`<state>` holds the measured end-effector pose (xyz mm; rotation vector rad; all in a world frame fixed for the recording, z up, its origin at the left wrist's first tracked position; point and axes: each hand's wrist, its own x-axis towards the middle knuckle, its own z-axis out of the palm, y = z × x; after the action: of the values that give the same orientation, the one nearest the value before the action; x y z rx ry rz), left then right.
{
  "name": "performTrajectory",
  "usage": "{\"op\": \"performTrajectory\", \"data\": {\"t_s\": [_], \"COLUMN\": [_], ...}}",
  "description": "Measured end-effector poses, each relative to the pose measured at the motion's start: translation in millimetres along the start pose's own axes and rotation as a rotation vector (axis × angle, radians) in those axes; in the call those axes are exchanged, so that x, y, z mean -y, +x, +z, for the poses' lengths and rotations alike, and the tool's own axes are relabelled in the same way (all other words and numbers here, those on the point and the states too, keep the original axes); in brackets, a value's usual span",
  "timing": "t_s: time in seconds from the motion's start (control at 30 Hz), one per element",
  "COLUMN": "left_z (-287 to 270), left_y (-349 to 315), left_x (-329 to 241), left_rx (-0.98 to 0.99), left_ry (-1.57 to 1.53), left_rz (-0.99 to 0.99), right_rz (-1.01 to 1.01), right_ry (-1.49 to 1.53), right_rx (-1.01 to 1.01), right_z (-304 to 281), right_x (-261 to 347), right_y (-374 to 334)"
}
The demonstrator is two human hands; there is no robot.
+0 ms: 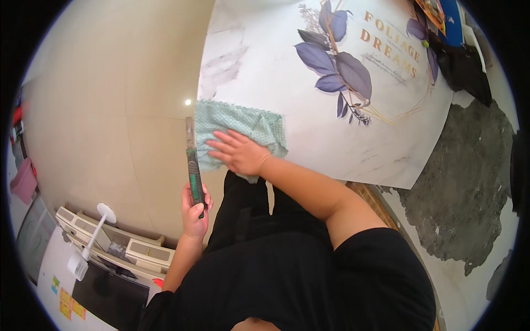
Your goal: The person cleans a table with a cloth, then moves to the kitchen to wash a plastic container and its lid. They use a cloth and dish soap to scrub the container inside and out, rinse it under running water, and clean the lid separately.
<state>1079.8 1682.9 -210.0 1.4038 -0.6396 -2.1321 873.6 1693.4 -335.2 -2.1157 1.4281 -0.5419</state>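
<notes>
My left hand [195,212] is closed around the ribbed black-and-green handle of a flat-bladed tool [193,171]. Its narrow metal blade points away from me, just off the table's left edge; the exact kind of tool is unclear. Fingers spread, my right hand [240,153] lies flat on a pale green textured cloth [248,118]. The cloth is rumpled over the near left corner of the table [331,149], and part of it hangs past the edge. A white marble-look cover with purple leaves and gold lettering tops the table.
A black bag [461,66] and a blue item [454,25] sit at the table's far right. Peeling grey wall [464,176] stands to the right. At lower left are a cream cabinet [149,254], a white fan-like stand [91,243], a dark screen [107,295] and a pink bin [24,181].
</notes>
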Motion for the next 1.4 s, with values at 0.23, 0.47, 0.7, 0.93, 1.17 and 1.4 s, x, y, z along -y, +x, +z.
{"op": "performTrajectory", "data": {"t_s": [0.23, 0.47, 0.7, 0.93, 1.17, 1.4], "left_z": [18, 26, 39, 79, 147, 249], "left_y": [11, 18, 12, 16, 44, 89], "left_x": [-5, 7, 5, -2, 20, 77], "left_rx": [0.109, 0.169, 0.177, 0.237, 0.184, 0.18], "left_ry": [0.188, 0.239, 0.304, 0.394, 0.467, 0.634], "left_rz": [-0.089, -0.135, -0.149, -0.092, -0.052, -0.031], "right_rz": [0.948, 2.276, 1.359, 0.117, 0.386, 1.265], "right_ry": [-0.505, -0.329, -0.371, -0.048, -0.196, -0.494], "right_rx": [-0.4, -0.679, -0.542, -0.235, -0.535, -0.631], "right_z": [-118, -114, -37, 7, -146, -259], "right_x": [-127, -120, -39, 7, -161, -307], "right_y": [-156, -366, -192, -61, -91, -334]}}
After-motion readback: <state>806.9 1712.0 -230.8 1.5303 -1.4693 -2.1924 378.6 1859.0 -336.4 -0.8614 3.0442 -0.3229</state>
